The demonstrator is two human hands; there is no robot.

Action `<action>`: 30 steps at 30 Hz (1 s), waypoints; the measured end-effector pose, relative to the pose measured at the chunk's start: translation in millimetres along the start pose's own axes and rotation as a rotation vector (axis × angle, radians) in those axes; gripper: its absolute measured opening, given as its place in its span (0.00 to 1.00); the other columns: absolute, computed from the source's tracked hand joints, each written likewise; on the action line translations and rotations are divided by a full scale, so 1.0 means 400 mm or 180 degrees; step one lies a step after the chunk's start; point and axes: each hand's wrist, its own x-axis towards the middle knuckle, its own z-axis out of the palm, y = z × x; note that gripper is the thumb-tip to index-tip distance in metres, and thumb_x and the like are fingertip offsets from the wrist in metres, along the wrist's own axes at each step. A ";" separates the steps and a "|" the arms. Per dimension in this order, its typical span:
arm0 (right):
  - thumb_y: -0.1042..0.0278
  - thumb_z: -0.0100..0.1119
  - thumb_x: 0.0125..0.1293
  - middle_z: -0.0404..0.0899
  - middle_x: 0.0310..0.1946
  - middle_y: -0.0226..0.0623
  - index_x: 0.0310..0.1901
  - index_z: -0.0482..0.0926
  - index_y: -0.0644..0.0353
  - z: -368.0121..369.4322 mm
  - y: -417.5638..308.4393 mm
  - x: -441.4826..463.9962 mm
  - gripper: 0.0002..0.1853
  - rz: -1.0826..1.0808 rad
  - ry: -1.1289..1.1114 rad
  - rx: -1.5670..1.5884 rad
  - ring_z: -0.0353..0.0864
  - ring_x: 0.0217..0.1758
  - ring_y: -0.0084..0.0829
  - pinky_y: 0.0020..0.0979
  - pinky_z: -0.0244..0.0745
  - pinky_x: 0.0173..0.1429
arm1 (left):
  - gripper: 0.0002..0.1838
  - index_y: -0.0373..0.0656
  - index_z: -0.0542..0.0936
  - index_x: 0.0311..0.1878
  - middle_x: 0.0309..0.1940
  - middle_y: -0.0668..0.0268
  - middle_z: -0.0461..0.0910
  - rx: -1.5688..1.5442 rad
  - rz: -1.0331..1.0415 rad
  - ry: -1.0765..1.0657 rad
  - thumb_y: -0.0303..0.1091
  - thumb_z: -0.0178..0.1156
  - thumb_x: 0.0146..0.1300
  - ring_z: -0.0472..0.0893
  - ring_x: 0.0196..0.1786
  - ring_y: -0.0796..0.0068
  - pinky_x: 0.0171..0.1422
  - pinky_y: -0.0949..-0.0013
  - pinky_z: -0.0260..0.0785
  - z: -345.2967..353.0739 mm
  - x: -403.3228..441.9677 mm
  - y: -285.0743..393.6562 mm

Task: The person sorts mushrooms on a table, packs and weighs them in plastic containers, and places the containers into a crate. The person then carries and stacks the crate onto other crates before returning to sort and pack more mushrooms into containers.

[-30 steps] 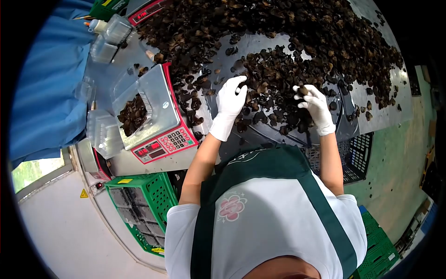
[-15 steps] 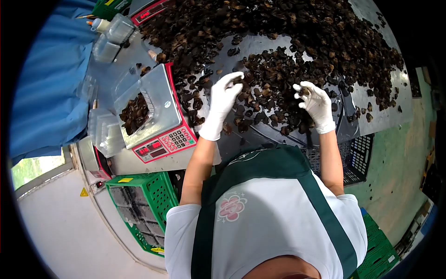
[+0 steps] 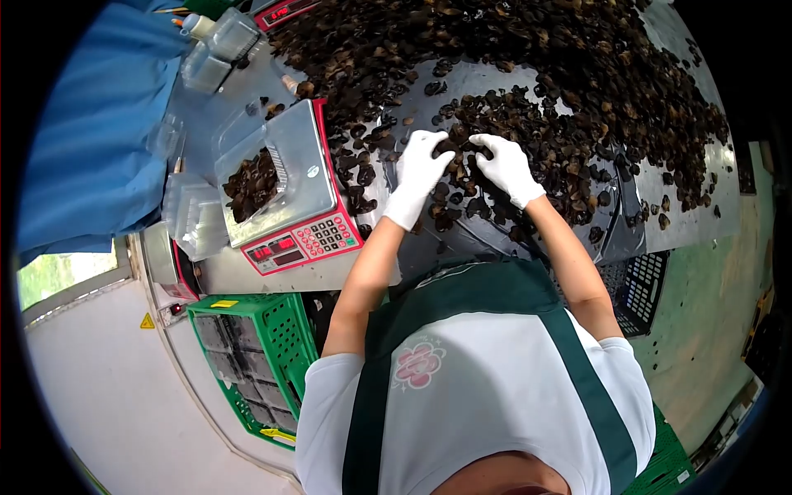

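Note:
Dark brown-black wood ear mushrooms (image 3: pixel 511 115) lie in a thick layer over the table. My left hand (image 3: pixel 421 172), in a white glove, hovers over the near edge of the pile with thumb and forefinger curved apart. Close to its right, my right hand (image 3: pixel 509 169), gloved too, has its fingers curled toward the left one. Dark mushroom pieces show at the right fingertips, though their outline blends into the pile behind. A clear plastic box (image 3: pixel 279 175) holding wood ear mushrooms (image 3: pixel 252 186) rests on a red-framed digital scale (image 3: pixel 301 132), left of my left hand.
Stacked clear boxes (image 3: pixel 198 219) stand left of the scale, with more boxes (image 3: pixel 233 35) behind. A second red scale (image 3: pixel 285 12) is at the far left. Below the table are a green crate (image 3: pixel 285 330) and a black crate (image 3: pixel 645 285). A blue curtain (image 3: pixel 107 124) hangs leftward.
My right hand has swung left, close to my left hand. The left hand sits slightly further right in view, its fingers still curved. The view has shifted a little.

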 end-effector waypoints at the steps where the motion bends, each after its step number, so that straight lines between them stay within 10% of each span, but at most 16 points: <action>1: 0.69 0.55 0.56 0.81 0.48 0.38 0.49 0.80 0.55 0.005 -0.004 0.004 0.17 0.0001 0.0012 -0.0120 0.79 0.52 0.40 0.35 0.73 0.57 | 0.13 0.44 0.83 0.41 0.39 0.66 0.76 0.0172 0.0170 -0.0050 0.35 0.68 0.51 0.79 0.40 0.71 0.45 0.69 0.71 0.021 0.010 -0.013; 7: 0.65 0.55 0.58 0.82 0.45 0.38 0.47 0.81 0.53 -0.048 -0.012 -0.011 0.15 -0.0008 0.0133 0.0016 0.81 0.48 0.40 0.34 0.75 0.54 | 0.06 0.41 0.82 0.35 0.37 0.66 0.82 -0.1192 0.0196 0.0542 0.31 0.64 0.56 0.80 0.37 0.74 0.36 0.72 0.72 -0.091 0.016 0.031; 8: 0.65 0.56 0.58 0.82 0.44 0.39 0.46 0.81 0.53 -0.050 -0.003 -0.012 0.14 0.0017 0.0098 0.0141 0.82 0.48 0.39 0.33 0.75 0.53 | 0.05 0.41 0.81 0.36 0.37 0.66 0.83 -0.2133 -0.1210 0.0073 0.31 0.61 0.58 0.81 0.37 0.76 0.35 0.73 0.73 -0.137 -0.002 0.043; 12: 0.64 0.60 0.59 0.84 0.40 0.37 0.42 0.81 0.56 -0.018 -0.010 0.014 0.11 -0.0240 0.0137 0.0064 0.83 0.43 0.38 0.32 0.77 0.47 | 0.10 0.43 0.76 0.46 0.38 0.61 0.83 -0.3148 -0.1901 0.0028 0.29 0.51 0.62 0.84 0.40 0.69 0.34 0.72 0.76 -0.207 -0.039 -0.011; 21: 0.66 0.61 0.55 0.81 0.37 0.41 0.43 0.80 0.56 0.132 -0.040 0.050 0.13 -0.1109 -0.0533 -0.1305 0.81 0.42 0.41 0.37 0.77 0.45 | 0.08 0.43 0.82 0.43 0.29 0.74 0.78 -0.2046 -0.1572 0.0371 0.28 0.59 0.61 0.73 0.26 0.87 0.27 0.81 0.67 -0.096 -0.011 -0.085; 30: 0.64 0.64 0.58 0.81 0.48 0.38 0.53 0.78 0.54 -0.096 0.033 -0.057 0.20 -0.0137 0.0494 -0.0806 0.82 0.49 0.38 0.31 0.76 0.53 | 0.19 0.43 0.82 0.48 0.47 0.61 0.81 -0.0340 -0.0571 -0.0382 0.33 0.68 0.50 0.80 0.50 0.68 0.56 0.68 0.70 -0.118 -0.065 -0.062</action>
